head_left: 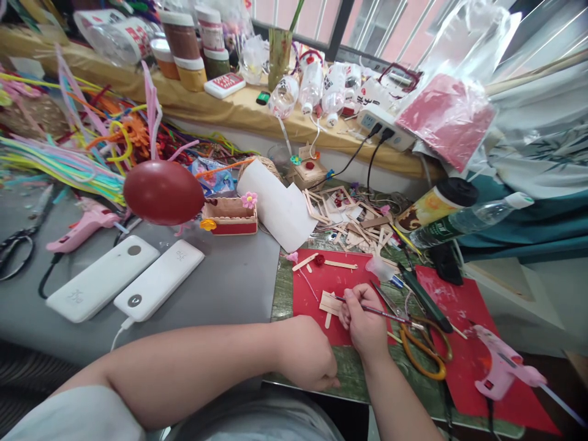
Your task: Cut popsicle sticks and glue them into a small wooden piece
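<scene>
A home craft corner: glue gun (503,366), pipe cleaners (59,160) (heaped), popsicle sticks (353,229).

We sit at a grey table (229,282) pushed against a low ledge (239,110) draped in tan cloth. Behind the ledge we see a window (390,30) with pale bars and a dark frame, daylight coming through it. To our right hangs a light curtain (542,135) above a teal cover (528,226), with dark floor (565,373) below.
</scene>
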Demonstrator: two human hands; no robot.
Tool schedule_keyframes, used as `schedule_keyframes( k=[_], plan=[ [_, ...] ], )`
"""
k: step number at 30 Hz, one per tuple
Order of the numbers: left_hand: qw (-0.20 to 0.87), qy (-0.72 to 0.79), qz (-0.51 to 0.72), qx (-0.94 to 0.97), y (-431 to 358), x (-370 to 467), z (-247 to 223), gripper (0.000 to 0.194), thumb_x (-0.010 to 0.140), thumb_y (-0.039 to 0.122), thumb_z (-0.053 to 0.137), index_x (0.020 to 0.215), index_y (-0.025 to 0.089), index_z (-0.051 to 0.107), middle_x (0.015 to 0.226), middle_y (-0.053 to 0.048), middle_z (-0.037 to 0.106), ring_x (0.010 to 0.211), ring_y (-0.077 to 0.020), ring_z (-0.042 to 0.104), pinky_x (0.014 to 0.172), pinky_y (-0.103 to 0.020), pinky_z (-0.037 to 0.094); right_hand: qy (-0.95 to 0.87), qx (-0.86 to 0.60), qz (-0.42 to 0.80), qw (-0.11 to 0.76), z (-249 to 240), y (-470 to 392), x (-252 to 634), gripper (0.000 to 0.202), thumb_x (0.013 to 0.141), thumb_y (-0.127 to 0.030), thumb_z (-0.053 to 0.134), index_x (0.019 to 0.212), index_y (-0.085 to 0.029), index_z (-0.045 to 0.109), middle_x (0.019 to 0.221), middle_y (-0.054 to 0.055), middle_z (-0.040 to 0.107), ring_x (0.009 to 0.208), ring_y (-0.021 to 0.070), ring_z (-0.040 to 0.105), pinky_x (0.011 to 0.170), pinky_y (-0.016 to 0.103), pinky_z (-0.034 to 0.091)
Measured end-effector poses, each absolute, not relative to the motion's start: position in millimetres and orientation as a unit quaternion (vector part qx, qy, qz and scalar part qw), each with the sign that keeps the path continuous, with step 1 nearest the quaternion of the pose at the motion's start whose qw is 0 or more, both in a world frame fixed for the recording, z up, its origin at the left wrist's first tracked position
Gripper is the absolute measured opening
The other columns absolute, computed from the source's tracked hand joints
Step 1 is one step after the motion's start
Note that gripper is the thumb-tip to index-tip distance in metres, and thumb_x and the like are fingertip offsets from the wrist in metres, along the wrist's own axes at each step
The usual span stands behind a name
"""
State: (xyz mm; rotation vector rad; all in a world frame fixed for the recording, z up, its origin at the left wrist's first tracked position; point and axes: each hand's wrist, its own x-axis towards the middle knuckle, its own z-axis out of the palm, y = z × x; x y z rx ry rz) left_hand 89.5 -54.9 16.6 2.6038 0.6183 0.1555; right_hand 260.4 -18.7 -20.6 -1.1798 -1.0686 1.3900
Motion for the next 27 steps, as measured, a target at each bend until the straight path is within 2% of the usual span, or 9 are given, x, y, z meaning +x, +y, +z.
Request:
schedule_keyframes(
  k=[6, 10, 13, 16, 18, 21, 24, 27],
  plan=[
    [0.227, 0.223, 0.049, 0.947, -55.6, 89.3, 17.0, 0.033, 0.092, 0.040, 0.061, 0.066, 0.025, 0.074, 0.059, 0.001, 0.071, 0.049, -0.0163, 0.059, 0.039, -0.030, 0.023, -0.441, -0.487, 0.574, 0.489, -21.4, -18.1, 260.6, 0.030, 0.097, -0.038, 0.066, 0.081, -0.025, 0.044, 0.049, -0.012, 0.043, 0.034, 0.0066, 0.037, 0.033, 0.016, 0.033],
    [0.178, 0.197, 0.065, 0.962, -53.9, 87.3, 25.9, 0.033, 0.095, 0.037, 0.060, 0.069, 0.022, 0.072, 0.061, -0.002, 0.070, 0.052, -0.0179, 0.061, 0.043, -0.029, 0.031, -0.431, -0.489, 0.577, 0.491, -19.7, -17.2, 261.3, 0.022, 0.096, -0.040, 0.066, 0.092, -0.027, 0.049, 0.054, -0.011, 0.048, 0.037, 0.0073, 0.039, 0.032, 0.016, 0.035],
    [0.120, 0.218, 0.090, 0.964, -51.1, 85.4, 38.1, 0.027, 0.099, 0.031, 0.052, 0.083, 0.019, 0.070, 0.076, -0.006, 0.072, 0.066, -0.0207, 0.064, 0.054, -0.032, 0.042, -0.424, -0.491, 0.583, 0.489, -17.4, -16.6, 262.4, 0.020, 0.096, -0.043, 0.064, 0.099, -0.027, 0.053, 0.057, -0.010, 0.050, 0.038, 0.0075, 0.041, 0.032, 0.016, 0.036],
    [0.070, 0.295, 0.064, 0.951, -49.7, 87.2, 40.7, 0.018, 0.095, 0.025, 0.054, 0.099, 0.015, 0.069, 0.101, -0.013, 0.072, 0.089, -0.0268, 0.066, 0.070, -0.038, 0.049, -0.406, -0.487, 0.585, 0.506, -16.2, -15.0, 263.6, 0.022, 0.097, -0.047, 0.061, 0.096, -0.026, 0.056, 0.060, -0.008, 0.051, 0.039, 0.0078, 0.044, 0.032, 0.017, 0.037],
    [0.052, 0.333, 0.027, 0.941, -51.1, 91.4, 34.3, 0.029, 0.096, 0.028, 0.054, 0.114, 0.011, 0.068, 0.119, -0.018, 0.069, 0.104, -0.0304, 0.064, 0.080, -0.040, 0.050, -0.393, -0.485, 0.572, 0.532, -15.3, -13.7, 264.6, 0.024, 0.096, -0.049, 0.062, 0.094, -0.025, 0.057, 0.064, -0.007, 0.053, 0.042, 0.0083, 0.047, 0.033, 0.017, 0.040],
    [0.039, 0.363, -0.007, 0.931, -56.3, 99.9, 20.7, 0.052, 0.099, 0.039, 0.051, 0.138, 0.005, 0.058, 0.146, -0.023, 0.055, 0.129, -0.0364, 0.054, 0.095, -0.044, 0.047, -0.387, -0.496, 0.533, 0.566, -11.0, -13.6, 267.9, 0.024, 0.093, -0.046, 0.068, 0.096, -0.025, 0.057, 0.067, -0.006, 0.056, 0.046, 0.0089, 0.050, 0.037, 0.019, 0.045],
    [0.055, 0.385, -0.030, 0.921, -62.1, 106.9, 13.0, 0.064, 0.099, 0.049, 0.051, 0.148, 0.007, 0.050, 0.153, -0.023, 0.049, 0.136, -0.0379, 0.049, 0.101, -0.048, 0.045, -0.397, -0.513, 0.507, 0.567, -2.8, -17.7, 272.9, 0.023, 0.093, -0.045, 0.068, 0.094, -0.025, 0.057, 0.065, -0.006, 0.057, 0.047, 0.0100, 0.052, 0.038, 0.019, 0.046],
    [0.062, 0.390, -0.042, 0.918, -65.0, 109.9, 12.4, 0.067, 0.099, 0.051, 0.052, 0.148, 0.005, 0.051, 0.155, -0.023, 0.046, 0.139, -0.0388, 0.047, 0.105, -0.050, 0.044, -0.423, -0.516, 0.518, 0.535, 3.1, -21.6, 275.6, 0.024, 0.095, -0.046, 0.065, 0.092, -0.024, 0.057, 0.066, -0.006, 0.058, 0.046, 0.0096, 0.053, 0.039, 0.020, 0.046]
  ],
)
